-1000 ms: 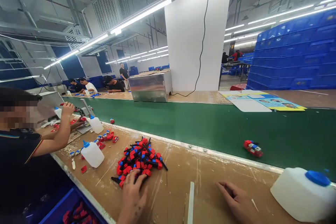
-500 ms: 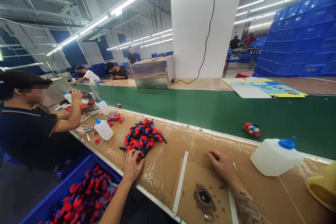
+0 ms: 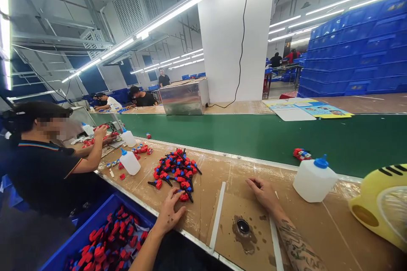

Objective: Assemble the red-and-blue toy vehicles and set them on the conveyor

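Observation:
My left hand [image 3: 170,211] is at the near edge of a pile of red, blue and black toy parts [image 3: 176,167], its fingertips at one red piece [image 3: 184,197]. The fingers are spread and curved, with nothing gripped between them. My right hand [image 3: 263,192] rests on the brown table covering, fingers loosely bent and thumb side up, and holds nothing visible. Between my forearms lies a small round black dish [image 3: 243,226] of dark liquid, wet spots around it. Two white tape strips [image 3: 218,216] run on either side of it.
A blue crate [image 3: 79,237] of red parts stands lower left. White bottles [image 3: 314,180] [image 3: 129,162] and a yellow striped object [image 3: 378,207] sit on the table. A green belt [image 3: 222,129] carries a red piece [image 3: 301,153]. A person [image 3: 47,165] works at left.
My left hand has moved right and nearer, along the pile's near edge, and some pieces there have shifted. The view has turned right, showing more of the yellow object. My right hand keeps its pose.

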The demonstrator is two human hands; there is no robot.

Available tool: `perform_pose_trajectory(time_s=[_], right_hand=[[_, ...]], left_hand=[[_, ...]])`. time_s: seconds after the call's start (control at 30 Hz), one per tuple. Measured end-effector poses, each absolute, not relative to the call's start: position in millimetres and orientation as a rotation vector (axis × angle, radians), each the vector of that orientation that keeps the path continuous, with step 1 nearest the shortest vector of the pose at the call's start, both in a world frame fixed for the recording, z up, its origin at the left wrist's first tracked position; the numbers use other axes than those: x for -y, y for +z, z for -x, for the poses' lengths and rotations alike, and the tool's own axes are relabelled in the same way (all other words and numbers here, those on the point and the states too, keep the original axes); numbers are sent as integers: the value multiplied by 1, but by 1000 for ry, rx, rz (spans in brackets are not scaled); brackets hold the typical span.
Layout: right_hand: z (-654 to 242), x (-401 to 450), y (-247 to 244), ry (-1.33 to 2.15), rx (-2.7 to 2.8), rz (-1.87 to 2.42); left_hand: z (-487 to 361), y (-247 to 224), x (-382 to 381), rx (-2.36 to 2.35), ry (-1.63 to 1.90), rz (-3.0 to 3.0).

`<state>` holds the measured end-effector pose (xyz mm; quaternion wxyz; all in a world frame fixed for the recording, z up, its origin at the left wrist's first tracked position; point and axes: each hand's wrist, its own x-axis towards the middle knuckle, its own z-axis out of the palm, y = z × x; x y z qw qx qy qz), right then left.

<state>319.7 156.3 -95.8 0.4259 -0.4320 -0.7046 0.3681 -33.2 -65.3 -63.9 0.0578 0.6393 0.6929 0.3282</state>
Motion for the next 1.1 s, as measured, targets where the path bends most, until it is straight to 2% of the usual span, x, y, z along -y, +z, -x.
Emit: perform_pose_trajectory(time_s=[0.1,0.27,0.5,0.83,0.93,1.1], right_hand=[[-320,-158,-97,916,1744,1082],[-322,-157,-95,925,1744,1082],[-323,-148,-88,926,1773,1146],[-325,-145,-86,912,1848,1235],[-327,-148,-92,911,1848,1275],[-329,-151,-95,929,1851,1283]], left_hand=[[40,-63,58,-2087,1080,-1831],[42,-62,42,-2100,1024,-1809],[23,-53,40,-2101,661,-1966],[-2,-24,52,-2077,339,-2008],[-14,-17,53,-2042,444,-1959],[-21,-9,41,-1823,917,-1637]])
